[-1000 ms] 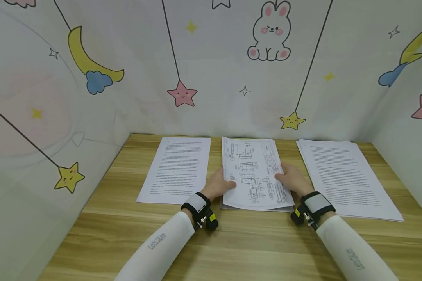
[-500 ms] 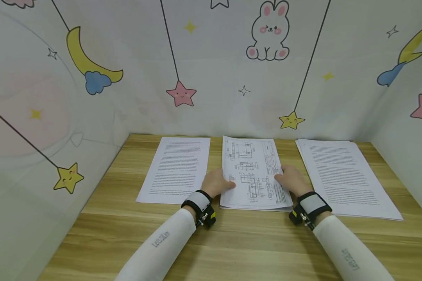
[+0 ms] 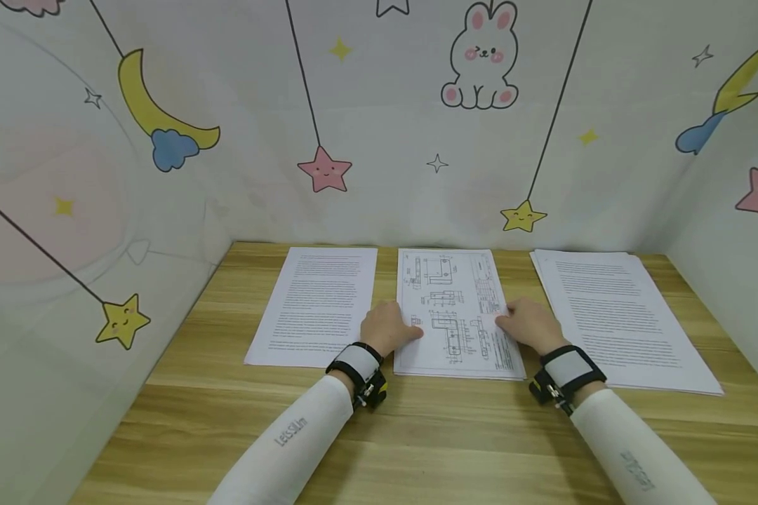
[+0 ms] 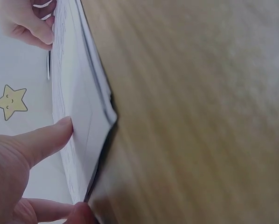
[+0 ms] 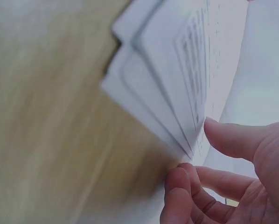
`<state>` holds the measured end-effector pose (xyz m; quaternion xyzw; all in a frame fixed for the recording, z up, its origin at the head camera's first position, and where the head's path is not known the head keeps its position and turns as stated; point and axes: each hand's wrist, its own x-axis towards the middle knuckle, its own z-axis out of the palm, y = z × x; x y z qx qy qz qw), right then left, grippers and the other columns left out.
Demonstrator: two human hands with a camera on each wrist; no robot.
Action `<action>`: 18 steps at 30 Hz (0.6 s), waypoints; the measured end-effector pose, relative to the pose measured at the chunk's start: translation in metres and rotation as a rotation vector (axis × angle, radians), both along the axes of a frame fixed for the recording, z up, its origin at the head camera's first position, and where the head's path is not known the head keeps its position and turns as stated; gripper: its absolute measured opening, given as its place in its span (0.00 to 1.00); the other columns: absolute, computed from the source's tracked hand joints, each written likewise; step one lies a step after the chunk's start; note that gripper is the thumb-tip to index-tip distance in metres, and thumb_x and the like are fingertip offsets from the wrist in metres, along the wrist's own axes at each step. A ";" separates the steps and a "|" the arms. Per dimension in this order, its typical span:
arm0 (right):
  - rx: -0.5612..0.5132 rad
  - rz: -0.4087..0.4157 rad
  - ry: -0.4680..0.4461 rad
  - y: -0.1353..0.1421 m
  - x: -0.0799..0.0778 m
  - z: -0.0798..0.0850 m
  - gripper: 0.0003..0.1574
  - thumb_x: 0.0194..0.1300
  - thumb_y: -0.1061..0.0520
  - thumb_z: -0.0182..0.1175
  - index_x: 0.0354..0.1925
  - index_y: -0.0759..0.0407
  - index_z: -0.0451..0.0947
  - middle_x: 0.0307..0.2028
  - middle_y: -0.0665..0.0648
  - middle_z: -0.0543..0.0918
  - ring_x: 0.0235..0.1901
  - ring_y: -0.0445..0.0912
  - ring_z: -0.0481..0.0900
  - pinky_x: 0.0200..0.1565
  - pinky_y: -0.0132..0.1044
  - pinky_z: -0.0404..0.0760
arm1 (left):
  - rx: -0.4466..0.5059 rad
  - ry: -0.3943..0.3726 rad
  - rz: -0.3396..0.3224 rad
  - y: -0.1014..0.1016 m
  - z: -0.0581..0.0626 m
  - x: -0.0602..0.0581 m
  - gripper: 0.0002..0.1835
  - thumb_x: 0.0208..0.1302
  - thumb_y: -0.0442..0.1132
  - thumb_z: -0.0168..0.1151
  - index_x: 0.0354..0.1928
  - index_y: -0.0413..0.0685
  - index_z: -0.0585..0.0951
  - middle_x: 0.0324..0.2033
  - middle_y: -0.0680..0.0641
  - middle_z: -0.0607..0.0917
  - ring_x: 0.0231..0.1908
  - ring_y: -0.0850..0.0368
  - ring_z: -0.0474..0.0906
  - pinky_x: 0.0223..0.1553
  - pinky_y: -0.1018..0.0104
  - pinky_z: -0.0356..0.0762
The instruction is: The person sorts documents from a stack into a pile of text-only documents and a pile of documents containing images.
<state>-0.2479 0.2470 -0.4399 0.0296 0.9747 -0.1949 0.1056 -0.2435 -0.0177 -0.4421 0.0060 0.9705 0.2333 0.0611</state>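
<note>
In the head view a stack of paper sheets (image 3: 460,351) lies in the middle of the table, a technical drawing printed on its top sheet. My left hand (image 3: 388,330) grips the left edge, thumb on top. At the right edge my right hand (image 3: 532,324) does the same. The left wrist view shows the left thumb on the top sheet and the other fingers (image 4: 48,210) at the side edge of the stack (image 4: 79,107). Seen from the right wrist, the stack's corner (image 5: 153,88) has layers slightly fanned, with curled fingers (image 5: 179,186) against its edge.
A printed text sheet (image 3: 328,301) lies to the left. To the right is a stack of text pages (image 3: 619,322), its sheets slightly uneven. Behind the wooden table (image 3: 429,442) hangs a white backdrop (image 3: 391,210) with cartoon prints, which also closes off both sides.
The top drawing sheet, offset and bowed earlier, now lies flatter and lines up with the sheets beneath. Both hands stay at the side edges; the right wrist has shifted slightly outward.
</note>
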 end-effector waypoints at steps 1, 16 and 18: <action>-0.005 -0.005 -0.004 0.002 0.001 0.002 0.32 0.69 0.48 0.55 0.62 0.70 0.74 0.42 0.64 0.83 0.34 0.51 0.78 0.30 0.35 0.72 | -0.016 0.006 -0.005 0.000 0.000 0.000 0.23 0.52 0.54 0.74 0.35 0.41 0.81 0.31 0.45 0.78 0.25 0.54 0.74 0.21 0.65 0.69; 0.044 -0.026 0.169 0.085 0.014 0.029 0.33 0.71 0.48 0.52 0.61 0.74 0.71 0.49 0.77 0.81 0.40 0.63 0.83 0.32 0.45 0.78 | -0.060 0.078 -0.314 0.024 0.012 0.001 0.30 0.68 0.54 0.58 0.67 0.47 0.74 0.57 0.42 0.80 0.47 0.50 0.82 0.47 0.59 0.81; 0.055 -0.018 0.142 0.095 0.014 0.028 0.35 0.72 0.48 0.51 0.63 0.76 0.68 0.54 0.80 0.77 0.49 0.70 0.79 0.42 0.56 0.80 | -0.041 0.082 -0.400 0.029 0.014 0.002 0.29 0.70 0.53 0.56 0.68 0.48 0.74 0.59 0.43 0.80 0.52 0.51 0.81 0.52 0.59 0.80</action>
